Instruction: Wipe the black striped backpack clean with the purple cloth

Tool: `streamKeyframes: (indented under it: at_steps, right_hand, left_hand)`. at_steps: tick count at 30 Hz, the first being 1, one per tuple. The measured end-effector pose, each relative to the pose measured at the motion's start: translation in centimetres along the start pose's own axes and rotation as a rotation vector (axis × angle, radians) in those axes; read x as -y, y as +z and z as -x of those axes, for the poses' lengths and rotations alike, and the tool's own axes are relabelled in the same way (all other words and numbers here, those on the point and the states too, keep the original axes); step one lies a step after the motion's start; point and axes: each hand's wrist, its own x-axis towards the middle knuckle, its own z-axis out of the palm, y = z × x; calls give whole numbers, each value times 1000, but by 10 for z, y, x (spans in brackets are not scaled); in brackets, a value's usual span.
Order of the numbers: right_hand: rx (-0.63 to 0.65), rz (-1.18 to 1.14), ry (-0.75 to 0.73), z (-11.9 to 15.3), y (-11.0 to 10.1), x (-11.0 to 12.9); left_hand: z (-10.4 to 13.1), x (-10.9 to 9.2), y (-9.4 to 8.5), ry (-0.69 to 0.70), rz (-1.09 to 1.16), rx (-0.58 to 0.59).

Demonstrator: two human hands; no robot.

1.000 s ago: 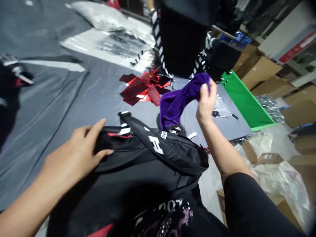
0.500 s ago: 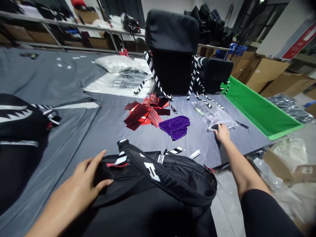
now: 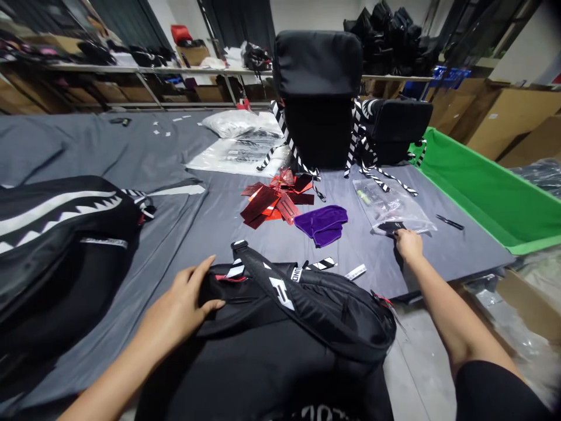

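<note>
A black backpack point(image 3: 272, 362) with a wide strap carrying a white logo stands right in front of me. My left hand point(image 3: 188, 292) grips the top edge at its left side, thumb near me and fingers on the far side. At the right, my right hand point(image 3: 409, 242) is closed at the near edge of a clear plastic bag point(image 3: 403, 204) lying flat. A flat black piece with small white marks point(image 3: 391, 227) shows at that edge by my fingertips. The fingertips are partly hidden, so how they hold it is unclear.
Red tags point(image 3: 267, 204) and a folded purple cloth point(image 3: 322, 224) lie mid-table. Black backpacks point(image 3: 318, 64) stand behind them. Another backpack with a shark-mouth print point(image 3: 61, 245) lies left. A black pen-like tool point(image 3: 450, 222) and a green bin point(image 3: 491, 199) are at right.
My view has swung left, so things sit farther right in it. More of the flat black piece shows at the plastic bag's edge. My left hand keeps its hold on the backpack.
</note>
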Motion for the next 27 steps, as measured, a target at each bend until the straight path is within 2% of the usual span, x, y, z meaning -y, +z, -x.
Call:
streamKeyframes:
  at_steps: [3,6,8,10,12,14,16,18,20,21,23,24,25,27]
  right_hand:
    - [-66,-111,16,8,-24,2]
    - [-98,-257,-10,22,-52,23]
    - [-65,-436,-101,39,-71,51]
    - [7,-759,-217,60,-90,88]
    - [118,-1081,-308,83,-107,130]
    - [239,-1208,-404,105,-120,172]
    - [305,-1176,-559,123,-126,211]
    - [285,-1081,-755,136,-127,247]
    - [233,-997,-906,146,-122,278]
    - [228,-965,-949,151,-119,291]
    - [256,-894,-989,159,-111,310]
    - [267,-847,-1002,163,-107,317]
    - [273,-804,-1021,166,-103,321]
    - [282,-747,-1076,171,-100,326]
  left_hand:
    - [0,1,2,8,5,-17]
    - [-1,2,6,26,18,-41]
    - [-3,2,7,42,28,-56]
    - [-3,0,8,47,24,-60]
    - [-2,-4,8,36,3,-73]
    - [-2,-8,7,28,-17,-100]
    - [-3,-9,9,38,9,-135]
    - [-5,-3,14,96,130,-183]
    - [-2,7,23,153,372,-306]
    - [3,12,28,159,518,-409]
    - [20,19,40,138,746,-647]
    - [31,21,45,132,793,-747]
    - [42,20,49,148,795,-812]
    - [60,17,54,220,729,-852]
